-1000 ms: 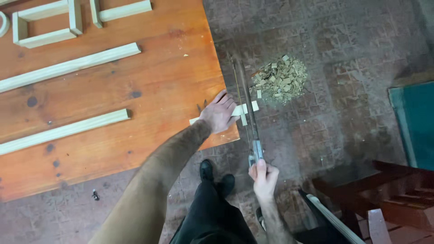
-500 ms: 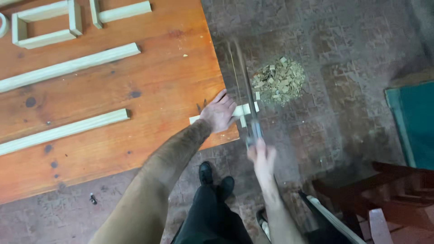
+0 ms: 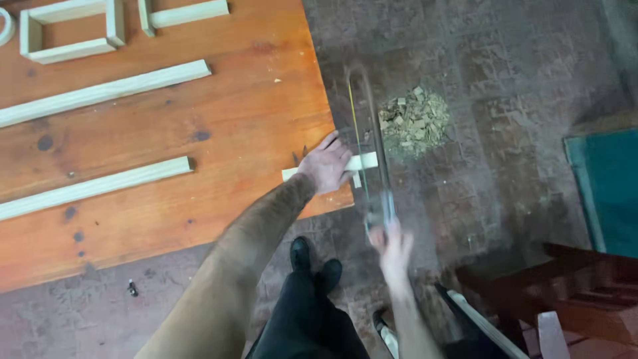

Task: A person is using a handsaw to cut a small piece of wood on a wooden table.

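My left hand (image 3: 327, 165) presses flat on a short pale wooden strip (image 3: 365, 161) that lies at the right edge of the orange wooden table (image 3: 166, 146), its end sticking out past the edge. A hacksaw (image 3: 367, 143) is gripped at its handle by my right hand (image 3: 392, 247). The saw's frame and blade run away from me across the overhanging end of the strip. The saw and right hand are blurred by motion.
Two long pale strips (image 3: 100, 93) (image 3: 93, 188) lie across the table, with a rectangular wooden frame (image 3: 70, 30) and another piece (image 3: 183, 13) at the far edge. A heap of small offcuts (image 3: 413, 121) lies on the tiled floor. Dark red furniture (image 3: 571, 292) stands at the lower right.
My right hand has drawn back toward me from half a second ago, pulling the saw along the strip. My left hand stays pressed on the strip.
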